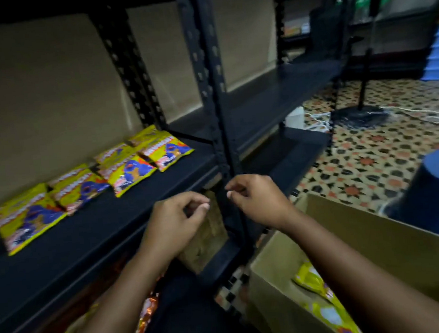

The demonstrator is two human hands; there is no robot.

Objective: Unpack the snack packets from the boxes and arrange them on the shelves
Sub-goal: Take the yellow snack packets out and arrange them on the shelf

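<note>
Several yellow and blue snack packets (124, 171) lie in a row along the back of a black shelf (88, 245) at the left. My left hand (173, 225) and my right hand (255, 200) hover side by side in front of the shelf's upright post, fingers loosely curled, holding nothing. At the lower right stands an open cardboard box (376, 238) with yellow packets (326, 305) inside, partly hidden by my right forearm.
A black upright post (207, 93) splits two shelf bays; the right-hand shelf (273, 99) is bare. Orange packets (146, 316) show on the shelf below. A blue bin (435, 188) and a stand base (359, 116) sit on the patterned floor at the right.
</note>
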